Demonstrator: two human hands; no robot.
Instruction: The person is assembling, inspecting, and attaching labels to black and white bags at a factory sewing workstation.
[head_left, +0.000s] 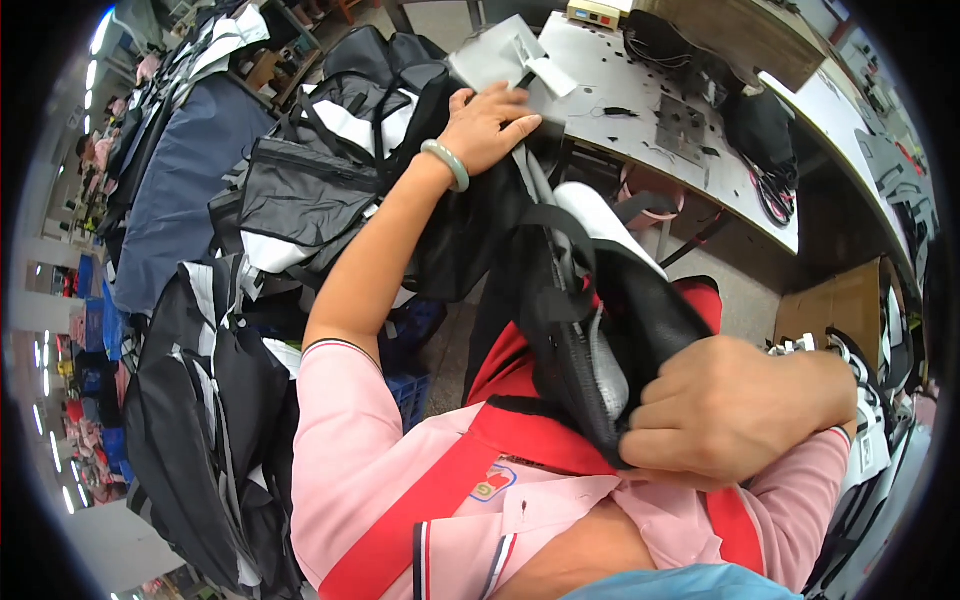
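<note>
From where I stand, farthest left hangs one large blue-grey cloth (185, 190), with one pile of black-and-white pieces (165, 400) below it, overlapping too much to count. Next comes one heap of grey, black and white bags (305, 190), just as hard to number, and one blue crate (408, 400) partly showing beneath. The left hand (487, 128), with one pale green bracelet (446, 165) at its wrist, reaches past the heap, its fingers spread and the thumb apart; one grey-white piece (495, 62) lies just beyond, and blur hides whether the two touch. One black bag (650, 310), with a white panel and grey lining, slants over the person's lap, between the two hands. Behind it stands one white tabletop (640, 95) strewn with many dark scraps, one pink bucket (650, 195) under it. The right hand (725, 410) is blurred, its fingers curled closed on the bag's near end. One black bundle (757, 130) sits at the tabletop's right, and farther right is one cardboard box (835, 315)
</note>
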